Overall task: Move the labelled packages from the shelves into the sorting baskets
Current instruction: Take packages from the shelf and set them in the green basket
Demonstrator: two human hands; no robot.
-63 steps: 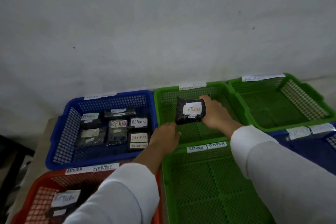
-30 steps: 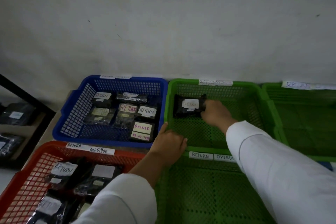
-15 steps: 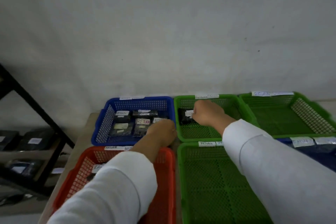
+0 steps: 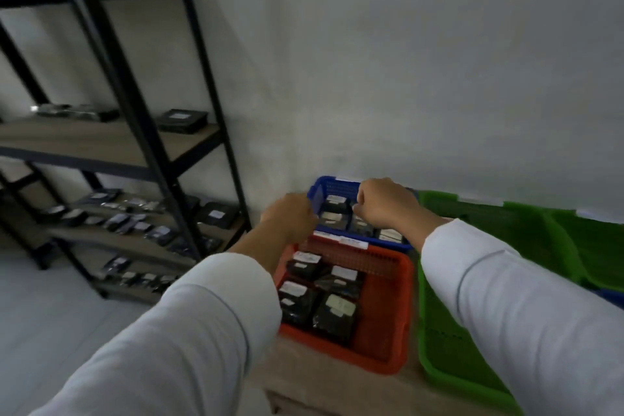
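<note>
My left hand [image 4: 291, 217] is curled into a loose fist beside the left rim of the blue basket [image 4: 321, 186] and holds nothing. My right hand [image 4: 385, 203], also curled with nothing in it, hovers over the same basket, above its labelled black packages [image 4: 332, 209]. The red basket [image 4: 400, 307] in front of it contains several black packages with white labels [image 4: 334, 311]. At the left, the black shelving unit [image 4: 141, 132] has more labelled packages [image 4: 216, 214] on its lower boards and one [image 4: 182, 118] on a higher board.
Green baskets stand to the right: a near one [image 4: 435, 348], one behind it [image 4: 489, 213], and another further right [image 4: 591, 236]. All baskets rest on a low wooden surface [image 4: 320, 385] against the white wall. Light floor [image 4: 50, 314] lies in front of the shelves.
My right hand let go of the black package in the far green basket and drew back over the blue basket. The view swung left, so the shelves came into sight.
</note>
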